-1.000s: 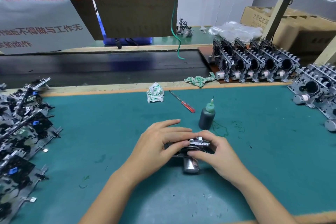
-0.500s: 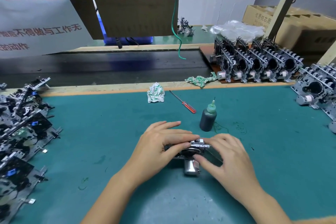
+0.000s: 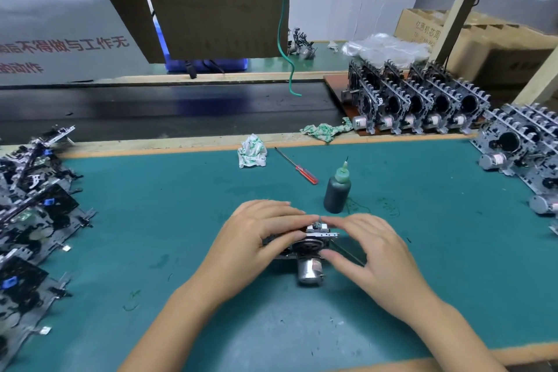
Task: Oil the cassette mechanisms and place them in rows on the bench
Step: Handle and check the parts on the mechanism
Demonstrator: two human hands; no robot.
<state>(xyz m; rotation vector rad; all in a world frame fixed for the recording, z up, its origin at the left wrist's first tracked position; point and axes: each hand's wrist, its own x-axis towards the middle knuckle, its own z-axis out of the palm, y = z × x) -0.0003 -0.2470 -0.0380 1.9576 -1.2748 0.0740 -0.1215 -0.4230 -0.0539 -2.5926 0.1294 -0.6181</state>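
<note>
Between the earlier pictures and now the right hand (image 3: 383, 254) has lifted off the part a little: where its thumb and fingers were pinched on the metal frame, the fingers now arch loosely over it, blurred with motion, and I cannot tell whether the tips touch it. From the head view, the only one, the left hand (image 3: 256, 238) has not shifted; it grips the cassette mechanism (image 3: 311, 246) from the left, fingers laid over its top and the thumb out of sight. That mechanism sits on the green bench mat (image 3: 151, 220) directly in front of the person, its silver motor can pointing back toward them. Just behind it, and apart from both hands, stands the oil bottle (image 3: 337, 190), upright with its needle tip up, in the same spot as before. My guess is that the unit is being turned or checked before oiling, and to do this well the left hand should keep it pinned flat so it cannot skate on the mat while the right reaches back for the bottle without knocking it over. Finished rows (image 3: 422, 106) stand well apart at the far right, a pile of mechanisms (image 3: 33, 205) lies at the left, and a red screwdriver (image 3: 305, 172) rests beyond the bottle.
</note>
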